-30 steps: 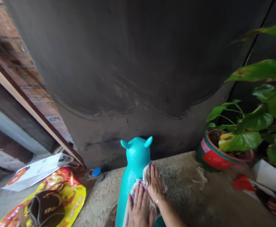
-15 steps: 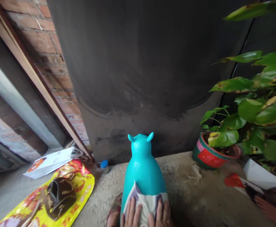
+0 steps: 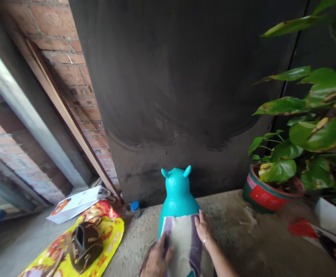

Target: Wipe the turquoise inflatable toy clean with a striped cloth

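Concrete floor (image 3: 243, 246) near a dark wall (image 3: 185, 77) carries the teal toy (image 3: 177, 192) at centre. Compared with half a second ago, the cloth (image 3: 183, 242) now lies spread flat down its back; left hand (image 3: 156, 261) and right hand (image 3: 203, 229), fingers open, press its edges, indicating wiping continues.

teal toy (image 3: 177, 192), cream-and-purple cloth (image 3: 183, 238)
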`<action>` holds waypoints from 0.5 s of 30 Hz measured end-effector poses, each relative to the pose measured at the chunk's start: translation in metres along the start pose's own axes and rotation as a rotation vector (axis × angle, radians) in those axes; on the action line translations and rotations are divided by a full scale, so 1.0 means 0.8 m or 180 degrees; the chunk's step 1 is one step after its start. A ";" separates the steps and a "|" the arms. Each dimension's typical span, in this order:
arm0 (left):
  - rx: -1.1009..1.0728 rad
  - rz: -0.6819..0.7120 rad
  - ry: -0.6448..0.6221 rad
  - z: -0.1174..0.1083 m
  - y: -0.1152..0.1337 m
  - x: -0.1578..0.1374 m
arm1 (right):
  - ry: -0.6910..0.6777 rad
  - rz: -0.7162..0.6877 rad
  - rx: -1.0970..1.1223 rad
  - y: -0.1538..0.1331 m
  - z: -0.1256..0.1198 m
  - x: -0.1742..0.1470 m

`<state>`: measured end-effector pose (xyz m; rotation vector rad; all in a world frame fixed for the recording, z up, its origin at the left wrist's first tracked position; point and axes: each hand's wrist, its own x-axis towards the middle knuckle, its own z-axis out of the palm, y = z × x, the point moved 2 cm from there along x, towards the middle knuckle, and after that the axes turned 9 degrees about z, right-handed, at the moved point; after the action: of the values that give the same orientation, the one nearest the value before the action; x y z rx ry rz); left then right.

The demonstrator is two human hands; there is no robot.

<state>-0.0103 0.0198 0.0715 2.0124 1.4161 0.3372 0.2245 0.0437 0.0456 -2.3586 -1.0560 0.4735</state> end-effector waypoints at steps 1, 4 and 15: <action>-0.0030 0.0014 0.0114 -0.001 -0.010 0.004 | 0.0001 -0.0068 0.0071 0.003 -0.002 -0.004; 0.0103 0.0247 0.0387 0.000 -0.019 0.017 | 0.0057 -0.0399 0.0277 0.008 -0.012 -0.039; 0.0197 0.1270 -0.0401 -0.004 0.048 0.015 | -0.0469 -0.2140 0.1395 -0.025 -0.138 -0.143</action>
<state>0.0215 0.0236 0.0966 2.3209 0.9540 0.3320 0.1953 -0.0662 0.1585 -1.4932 -1.5389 0.5494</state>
